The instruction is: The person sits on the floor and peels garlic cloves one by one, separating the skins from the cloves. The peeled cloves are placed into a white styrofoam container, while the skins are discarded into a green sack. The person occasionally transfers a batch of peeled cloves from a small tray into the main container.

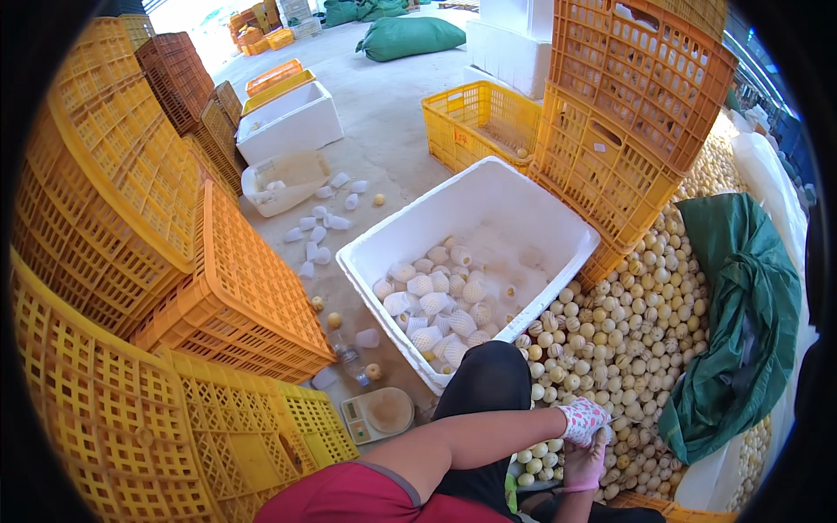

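Observation:
My left hand (585, 421), in a white glove with a pink pattern, reaches across to the lower right over a big heap of small pale round fruits (628, 314). Close against it is my right hand (585, 461), in a pink glove whose fingers look darker. Something whitish shows between the two hands, too small and covered to name, so what each one grips is unclear. Left of the heap, a white foam box (399, 229) holds many fruits in white foam net sleeves (435, 303), gathered in its near left part.
Stacked yellow and orange plastic crates (242, 281) line the left; more crates (601, 144) rise behind the heap. A kitchen scale (386, 412) sits by my knee. Foam sleeves (318, 234) and a plastic bottle (350, 359) lie on the floor. Green woven cloth (739, 327) drapes at right.

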Tool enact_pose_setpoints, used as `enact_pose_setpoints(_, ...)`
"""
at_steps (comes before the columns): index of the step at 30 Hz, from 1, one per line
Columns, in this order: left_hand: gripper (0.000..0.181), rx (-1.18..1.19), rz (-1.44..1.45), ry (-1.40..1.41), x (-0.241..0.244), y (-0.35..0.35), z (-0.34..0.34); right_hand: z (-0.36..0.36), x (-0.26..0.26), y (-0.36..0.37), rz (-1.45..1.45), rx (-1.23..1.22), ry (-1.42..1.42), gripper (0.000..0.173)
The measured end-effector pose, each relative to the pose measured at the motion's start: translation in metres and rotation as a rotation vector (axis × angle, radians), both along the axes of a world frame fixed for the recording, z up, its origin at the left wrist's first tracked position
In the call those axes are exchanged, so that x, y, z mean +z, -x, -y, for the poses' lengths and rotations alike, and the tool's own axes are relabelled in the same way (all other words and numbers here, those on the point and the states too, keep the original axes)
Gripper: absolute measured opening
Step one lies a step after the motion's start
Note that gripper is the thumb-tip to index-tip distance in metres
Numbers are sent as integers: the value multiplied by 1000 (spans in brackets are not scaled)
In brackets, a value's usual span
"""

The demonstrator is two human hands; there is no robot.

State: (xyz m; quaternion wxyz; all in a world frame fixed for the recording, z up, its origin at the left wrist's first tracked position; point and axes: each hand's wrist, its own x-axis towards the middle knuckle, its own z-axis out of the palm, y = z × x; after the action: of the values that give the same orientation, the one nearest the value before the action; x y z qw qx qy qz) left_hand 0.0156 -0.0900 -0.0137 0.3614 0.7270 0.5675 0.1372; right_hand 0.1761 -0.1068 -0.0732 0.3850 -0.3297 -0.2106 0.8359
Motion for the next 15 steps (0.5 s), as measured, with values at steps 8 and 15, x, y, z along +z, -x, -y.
enact_pose_setpoints(8, 51, -26, -54, -58, -24, -10, -10, 0, -1, 2, 23, -8, 2, 49)
enact_pose_setpoints(15, 43, -8, -59, -73, -14, -5, -6, 0, 1, 4, 21, 13, -22, 49)
